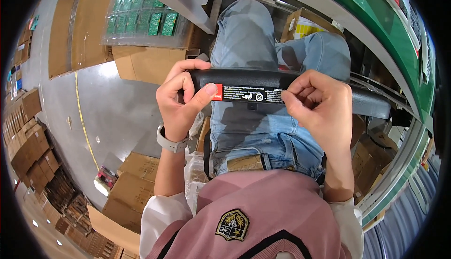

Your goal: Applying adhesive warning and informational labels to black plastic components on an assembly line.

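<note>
A long black plastic part [244,77] lies crosswise over my thighs. Along its near face runs a black-and-red warning label [244,93]. My left hand [181,92] grips the part's left end, fingers bent behind it and thumb pressed on the red end of the label. At the label's right end, the thumb and bent forefinger of my right hand [322,99] pinch its edge. The other right fingers are curled in. Whether that end of the label is lifted off the surface is hidden by the fingertips.
A clear plastic tray of green circuit boards [141,19] rests on a cardboard box [148,61] at the far left. Open cartons [131,184] stand on the grey floor beside me. A green-edged bench [347,5] rises at the far right, with a box [307,24] beneath it.
</note>
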`<control>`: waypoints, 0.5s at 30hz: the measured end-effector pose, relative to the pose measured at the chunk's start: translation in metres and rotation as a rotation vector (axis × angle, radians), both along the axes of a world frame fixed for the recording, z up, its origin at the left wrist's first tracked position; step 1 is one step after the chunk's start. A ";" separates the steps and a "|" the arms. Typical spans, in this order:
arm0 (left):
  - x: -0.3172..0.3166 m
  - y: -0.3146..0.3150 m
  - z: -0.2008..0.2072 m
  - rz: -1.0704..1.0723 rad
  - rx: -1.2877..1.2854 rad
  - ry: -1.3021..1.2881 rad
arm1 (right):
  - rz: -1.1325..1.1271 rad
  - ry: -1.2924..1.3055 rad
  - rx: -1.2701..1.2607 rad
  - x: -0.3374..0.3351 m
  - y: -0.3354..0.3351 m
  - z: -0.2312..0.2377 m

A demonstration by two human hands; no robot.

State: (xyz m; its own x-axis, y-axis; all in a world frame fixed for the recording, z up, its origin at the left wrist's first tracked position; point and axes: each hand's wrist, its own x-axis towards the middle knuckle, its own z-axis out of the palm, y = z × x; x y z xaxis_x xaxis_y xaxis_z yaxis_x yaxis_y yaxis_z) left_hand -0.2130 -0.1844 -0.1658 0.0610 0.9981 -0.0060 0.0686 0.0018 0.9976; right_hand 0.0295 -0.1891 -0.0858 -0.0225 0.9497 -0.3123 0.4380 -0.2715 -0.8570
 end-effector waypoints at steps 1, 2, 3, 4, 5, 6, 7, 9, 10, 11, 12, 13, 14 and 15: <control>0.000 0.000 0.000 -0.001 0.001 -0.001 | -0.001 -0.001 0.001 -0.001 -0.001 -0.001; 0.000 0.000 0.000 -0.002 -0.003 0.000 | 0.005 -0.036 0.049 -0.002 -0.001 -0.001; 0.001 0.000 0.001 -0.003 -0.006 0.001 | 0.012 -0.072 0.098 -0.002 -0.001 -0.001; 0.000 0.000 0.000 -0.003 -0.004 0.002 | 0.012 -0.071 0.100 -0.003 -0.001 -0.001; -0.001 0.000 -0.001 -0.012 0.004 0.004 | 0.057 -0.170 0.139 -0.003 -0.001 0.001; -0.002 0.000 -0.001 -0.019 0.014 0.006 | 0.101 -0.270 0.178 -0.003 0.000 0.003; -0.003 0.000 -0.001 -0.017 0.017 0.009 | 0.103 -0.267 0.183 -0.002 0.003 0.007; -0.002 -0.001 0.000 -0.006 0.010 0.018 | 0.340 -0.859 0.158 0.005 0.009 0.019; -0.001 -0.001 0.000 0.000 0.018 0.021 | 0.303 -0.988 0.237 0.010 0.011 0.021; 0.000 -0.001 -0.001 -0.004 0.038 0.004 | 0.323 -1.035 0.135 0.014 0.011 0.028; 0.000 0.000 -0.001 -0.006 0.058 -0.013 | 0.297 -0.937 0.206 0.011 0.008 0.027; 0.001 0.000 -0.002 0.000 0.065 -0.006 | 0.270 -0.838 0.276 0.007 0.004 0.021; 0.002 0.000 -0.003 0.007 0.066 -0.016 | 0.352 -0.745 0.473 0.000 0.004 0.014; 0.003 0.000 -0.004 0.014 0.067 -0.024 | 0.431 -0.646 0.667 -0.010 0.003 0.008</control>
